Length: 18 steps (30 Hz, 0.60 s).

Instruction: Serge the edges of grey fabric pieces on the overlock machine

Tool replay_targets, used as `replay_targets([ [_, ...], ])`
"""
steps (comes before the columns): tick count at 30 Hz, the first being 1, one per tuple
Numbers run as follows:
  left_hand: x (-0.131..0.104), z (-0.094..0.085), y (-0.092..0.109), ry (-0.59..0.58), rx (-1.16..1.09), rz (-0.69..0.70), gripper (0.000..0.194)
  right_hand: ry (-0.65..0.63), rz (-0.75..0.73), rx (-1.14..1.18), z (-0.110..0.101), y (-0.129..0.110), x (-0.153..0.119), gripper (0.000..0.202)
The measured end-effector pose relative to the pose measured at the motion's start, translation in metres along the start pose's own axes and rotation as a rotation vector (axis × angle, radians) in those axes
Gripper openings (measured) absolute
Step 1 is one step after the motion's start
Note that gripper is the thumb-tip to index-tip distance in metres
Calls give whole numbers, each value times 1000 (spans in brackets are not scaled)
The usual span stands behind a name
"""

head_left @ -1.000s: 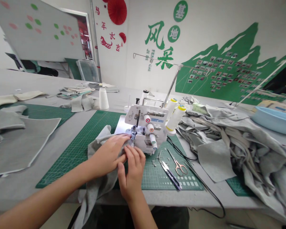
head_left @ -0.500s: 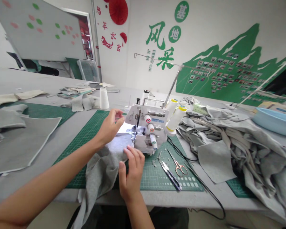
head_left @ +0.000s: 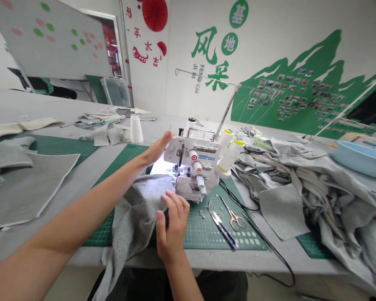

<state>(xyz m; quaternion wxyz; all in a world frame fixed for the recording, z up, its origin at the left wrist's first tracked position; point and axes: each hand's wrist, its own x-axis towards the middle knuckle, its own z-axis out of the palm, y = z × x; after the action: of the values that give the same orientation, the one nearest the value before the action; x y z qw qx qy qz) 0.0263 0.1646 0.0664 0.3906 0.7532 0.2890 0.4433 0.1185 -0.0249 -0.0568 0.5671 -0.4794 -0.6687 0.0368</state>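
A white overlock sewing machine point(head_left: 191, 167) with its lamp lit stands in front of me. A piece of grey fabric point(head_left: 134, 205) lies with one edge at the presser foot and hangs down over the table's front edge. My left hand point(head_left: 161, 146) reaches past the machine's left side to its back; its fingers are mostly hidden behind the machine head. My right hand point(head_left: 174, 221) rests at the fabric's right edge, just below the foot. Its fingers are stretched forward over the cloth, thumb apart.
Thread snips point(head_left: 224, 232) and scissors point(head_left: 235, 217) lie on the green cutting mat point(head_left: 200, 234) right of my hand. A heap of grey fabric point(head_left: 329, 188) and a blue basin point(head_left: 363, 159) are farther right. A white thread cone point(head_left: 136, 128) stands back left.
My left hand has moved from above the fabric, left of the machine, forward and right to behind the machine head. My right hand and the fabric have stayed nearly still.
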Motion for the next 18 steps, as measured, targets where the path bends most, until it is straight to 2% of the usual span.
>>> replay_targets([
  [2,-3,-3,-2,42,47,19,81,-2,2,-2,-1,-1,0,34],
  [4,-14,-6,1,136,102,58,77,-4,0,-3,-1,-1,1,34],
  [6,-35,-9,8,250,162,106,69,-5,-7,5,-2,-1,1,35],
  [8,-66,-10,15,284,227,127,50,-10,-6,17,0,1,0,35],
  [11,-113,-4,22,61,296,125,24,2,11,45,1,2,-1,34],
  [13,-135,3,20,-89,373,133,18,61,53,93,-3,-4,1,31],
  [16,-152,11,12,-149,490,187,24,144,167,284,-23,-28,14,26],
  [18,-154,14,7,-134,509,221,25,112,180,487,-44,-49,22,32],
])
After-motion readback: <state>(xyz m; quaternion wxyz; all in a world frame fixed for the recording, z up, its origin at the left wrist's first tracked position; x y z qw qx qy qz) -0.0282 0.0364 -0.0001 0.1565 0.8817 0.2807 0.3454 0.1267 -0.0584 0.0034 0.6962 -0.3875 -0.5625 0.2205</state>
